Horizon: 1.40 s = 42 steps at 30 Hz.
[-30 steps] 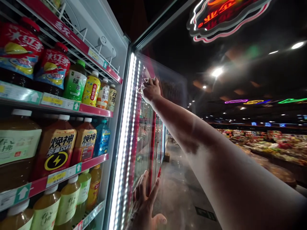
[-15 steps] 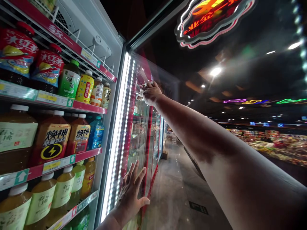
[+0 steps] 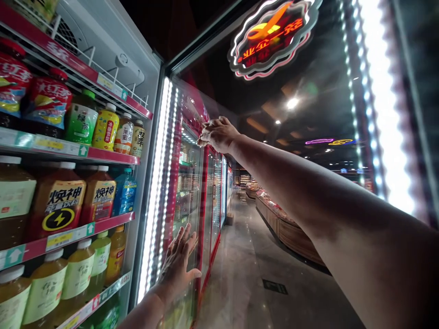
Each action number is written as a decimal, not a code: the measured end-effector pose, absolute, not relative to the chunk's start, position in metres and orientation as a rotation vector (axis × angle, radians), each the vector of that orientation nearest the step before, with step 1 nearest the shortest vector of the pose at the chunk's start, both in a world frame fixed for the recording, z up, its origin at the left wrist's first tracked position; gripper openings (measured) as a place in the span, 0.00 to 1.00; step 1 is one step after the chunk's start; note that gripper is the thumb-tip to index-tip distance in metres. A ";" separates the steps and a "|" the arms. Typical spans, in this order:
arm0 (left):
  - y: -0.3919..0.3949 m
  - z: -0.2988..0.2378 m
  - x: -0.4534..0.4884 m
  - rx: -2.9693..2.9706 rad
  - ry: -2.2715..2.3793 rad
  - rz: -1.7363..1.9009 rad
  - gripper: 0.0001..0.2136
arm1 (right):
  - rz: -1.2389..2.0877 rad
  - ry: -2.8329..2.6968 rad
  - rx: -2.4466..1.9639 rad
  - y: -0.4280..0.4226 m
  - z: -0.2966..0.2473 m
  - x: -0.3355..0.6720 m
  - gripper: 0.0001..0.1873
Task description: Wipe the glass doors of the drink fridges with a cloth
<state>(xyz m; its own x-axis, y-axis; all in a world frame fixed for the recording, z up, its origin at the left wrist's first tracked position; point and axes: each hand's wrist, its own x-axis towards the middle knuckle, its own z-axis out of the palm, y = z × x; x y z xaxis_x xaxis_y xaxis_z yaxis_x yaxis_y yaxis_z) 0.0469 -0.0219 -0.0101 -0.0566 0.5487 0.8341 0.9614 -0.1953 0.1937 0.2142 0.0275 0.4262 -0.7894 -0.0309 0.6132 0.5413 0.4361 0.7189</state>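
Door (image 3: 291,132) spans centre to upper right of frame. Left hand (image 3: 176,262) lower centre, fingers apart at the pane; flat palm should steady it. Right hand (image 3: 219,135) upper centre, fingers bent, can't tell if clamped; press evenly.

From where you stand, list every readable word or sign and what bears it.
"统一": red upper shelf strip
"统一企业", mirror-reversed: glowing, scalloped sign
"冰红茶": red-labelled, red-capped bottle
"绿茶": green-capped, green-labelled bottle
"双萃": small, pale-labelled bottle
"焕神": amber bottle with lightning-bolt label; smaller amber bottle
White upward arrows: teal squares
Too small or blurred: yellow price tags, pale-green bottle labels, yellow bottle, orange-and-white bottle, dark floor sign.
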 end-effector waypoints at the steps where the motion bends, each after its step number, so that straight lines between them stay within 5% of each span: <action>1: -0.021 -0.010 0.047 -1.775 -1.594 -1.180 0.59 | -1.361 -2.150 -0.432 0.025 0.421 0.218 0.17; 19: 0.009 -0.006 0.036 -1.740 -1.457 -1.177 0.67 | -1.348 -2.083 -0.386 0.035 0.402 0.262 0.20; 42: 0.022 -0.002 0.044 -1.769 -1.479 -1.143 0.64 | -1.332 -2.058 -0.390 0.064 0.438 0.340 0.21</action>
